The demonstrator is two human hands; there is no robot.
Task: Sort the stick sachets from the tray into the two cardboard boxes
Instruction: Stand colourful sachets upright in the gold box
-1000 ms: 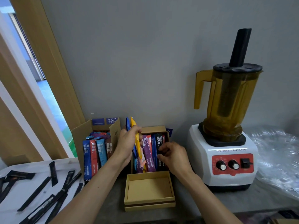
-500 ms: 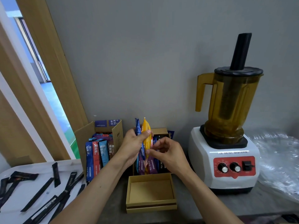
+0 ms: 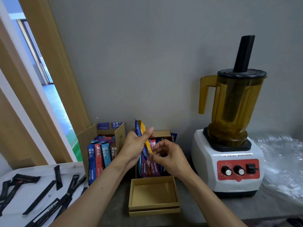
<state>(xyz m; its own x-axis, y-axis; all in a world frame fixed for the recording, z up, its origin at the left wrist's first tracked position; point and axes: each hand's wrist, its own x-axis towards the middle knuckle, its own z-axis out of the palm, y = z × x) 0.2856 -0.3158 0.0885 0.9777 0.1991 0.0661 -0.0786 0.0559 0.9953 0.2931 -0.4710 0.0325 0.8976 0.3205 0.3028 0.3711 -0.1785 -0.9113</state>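
**A:** What are your hands doing?

**B:** My left hand (image 3: 136,145) is gripping a yellow sachet (image 3: 143,128) and a blue sachet (image 3: 137,128); it is holding them upright, just above the right box (image 3: 164,133). My right hand (image 3: 170,159) is curling its fingers at the bottom end of the yellow sachet; I cannot tell if it is pinching it or only touching it.

**A:** Where are the other sachets sitting?

**B:** Many black sachets (image 3: 58,177) are lying spread out on the white tray (image 3: 41,174), low on the left. Coloured sachets are standing packed in the left box (image 3: 85,140), right behind the tray. More coloured ones are standing in the right box, partly hidden behind my hands.

**A:** What else are you seeing?

**B:** A flat open box (image 3: 154,208) is lying on the worktop (image 3: 229,208), just in front of the right box. A blender (image 3: 229,145) with a yellow jug is standing to the right of it, and a crinkly plastic sheet (image 3: 282,161) is lying beside that.
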